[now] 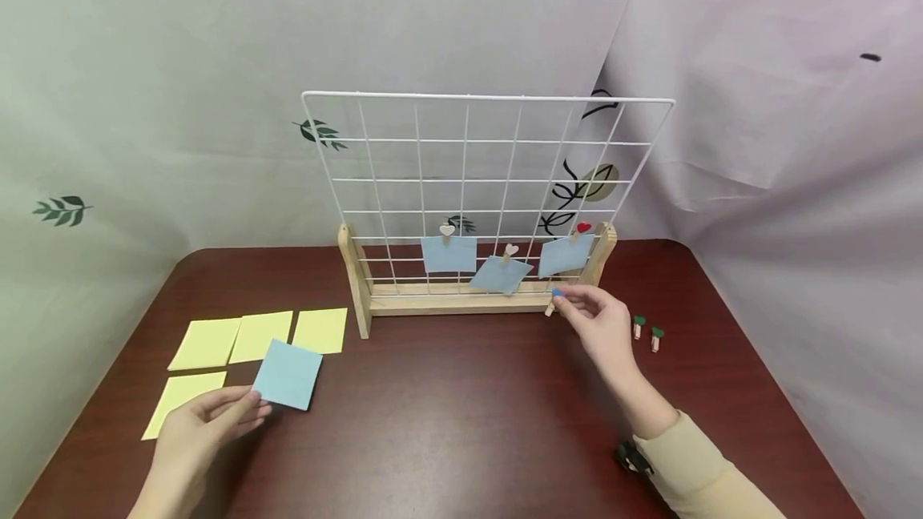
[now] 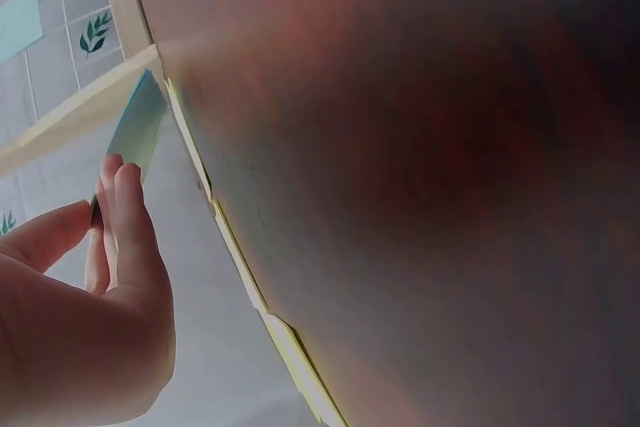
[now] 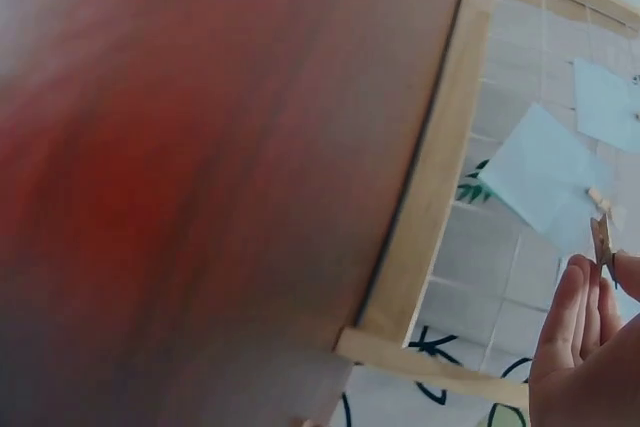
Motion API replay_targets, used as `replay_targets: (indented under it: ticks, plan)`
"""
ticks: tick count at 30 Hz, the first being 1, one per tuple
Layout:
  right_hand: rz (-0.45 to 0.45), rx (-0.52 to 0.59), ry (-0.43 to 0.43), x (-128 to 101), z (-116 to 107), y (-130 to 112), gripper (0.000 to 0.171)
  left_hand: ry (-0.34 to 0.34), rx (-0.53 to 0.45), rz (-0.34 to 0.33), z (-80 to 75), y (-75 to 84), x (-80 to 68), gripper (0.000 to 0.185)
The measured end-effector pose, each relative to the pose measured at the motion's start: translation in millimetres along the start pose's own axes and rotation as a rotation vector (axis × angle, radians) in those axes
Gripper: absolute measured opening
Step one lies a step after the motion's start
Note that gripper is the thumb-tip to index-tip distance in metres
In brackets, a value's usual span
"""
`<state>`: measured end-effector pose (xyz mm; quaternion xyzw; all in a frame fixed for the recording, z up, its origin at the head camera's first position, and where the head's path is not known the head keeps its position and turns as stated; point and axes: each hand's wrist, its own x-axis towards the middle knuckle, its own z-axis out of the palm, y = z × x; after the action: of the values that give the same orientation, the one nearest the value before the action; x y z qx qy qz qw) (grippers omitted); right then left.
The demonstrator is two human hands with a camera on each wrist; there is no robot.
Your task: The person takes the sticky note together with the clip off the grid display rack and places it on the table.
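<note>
My left hand (image 1: pixel 209 427) pinches a blue sticky note (image 1: pixel 288 375) by its lower left corner, over the yellow notes at the left. Between the thumb and fingers of my right hand (image 1: pixel 597 323) is a small wooden clothespin (image 1: pixel 550 309) with a blue top, held in front of the rack's lower right. The white wire grid rack (image 1: pixel 490 180) stands on a wooden base (image 1: pixel 461 307). Clipped low on it are three blue notes: a left one (image 1: pixel 449 256) and a tilted middle one (image 1: pixel 501 275) under white heart clips, and a right one (image 1: pixel 562 256) under a red heart clip.
Several yellow sticky notes (image 1: pixel 205 343) lie at the table's left. Two clothespins with green tops (image 1: pixel 638 327) lie right of my right hand. A small dark object (image 1: pixel 633 457) sits beside the right sleeve. Pale patterned cloth (image 1: pixel 461 22) hangs behind the table.
</note>
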<state>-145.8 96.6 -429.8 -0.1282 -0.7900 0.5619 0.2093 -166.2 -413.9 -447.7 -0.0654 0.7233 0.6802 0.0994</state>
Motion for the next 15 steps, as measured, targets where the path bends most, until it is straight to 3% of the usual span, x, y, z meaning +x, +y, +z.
replay_targets:
  ticks: [4, 11, 15]
  plan:
    - [0.026, -0.024, -0.026, -1.5, -7.8, 6.5, 0.020, 0.008, 0.013, -0.003, -5.1, -3.0, 0.1, 0.032]
    - [-0.002, -0.047, -0.052, -3.0, -20.3, 15.1, 0.019, 0.027, 0.068, 0.012, -16.2, -7.5, -0.3, 0.034]
    - [0.031, -0.051, -0.058, -3.8, -28.3, 17.7, 0.022, 0.043, 0.127, -0.017, -23.3, -9.6, 0.2, 0.029]
